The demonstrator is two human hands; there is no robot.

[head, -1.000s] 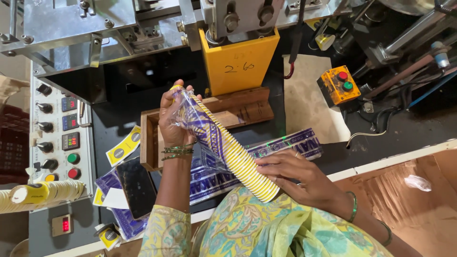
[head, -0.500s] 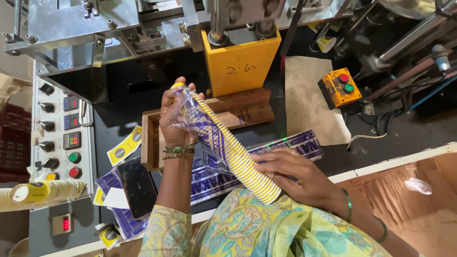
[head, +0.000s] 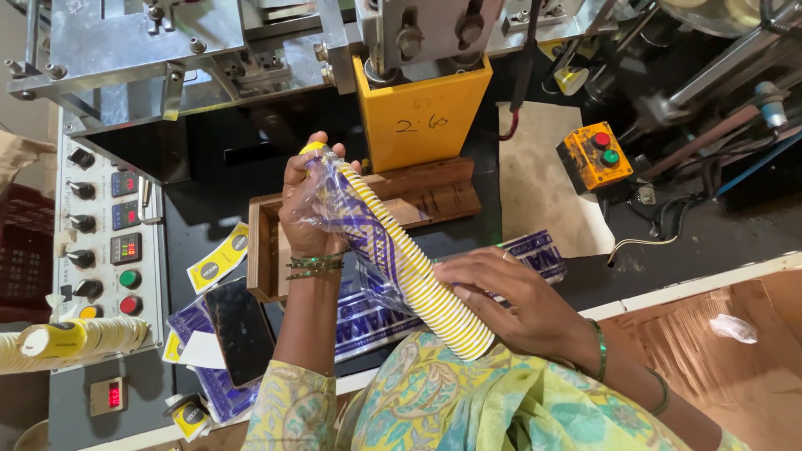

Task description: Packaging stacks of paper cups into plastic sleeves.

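Head view looks down on a long stack of paper cups (head: 409, 263), white with yellow rims, lying at a slant from upper left to lower right above the workbench. A clear plastic sleeve (head: 347, 209) with blue print covers the upper part of the stack. The left hand (head: 311, 205) grips the top end, fingers wrapped around the sleeve and cups. The right hand (head: 510, 292) is curled over the lower part of the stack, fingers resting on the rims, close to the person's patterned clothing.

Under the stack sits a wooden tray (head: 434, 196), and beside it lie more printed plastic bags (head: 535, 250) flat on the dark bench. A black phone (head: 241, 330) rests on bags near the left forearm, with yellow labels (head: 219, 259) just above it. Behind the tray stands a yellow machine block (head: 422, 121). At far left is a grey control panel (head: 104, 242) with knobs and buttons, and another stack of cups (head: 79, 338) lies beside it. An orange button box (head: 595, 154) sits to the right.
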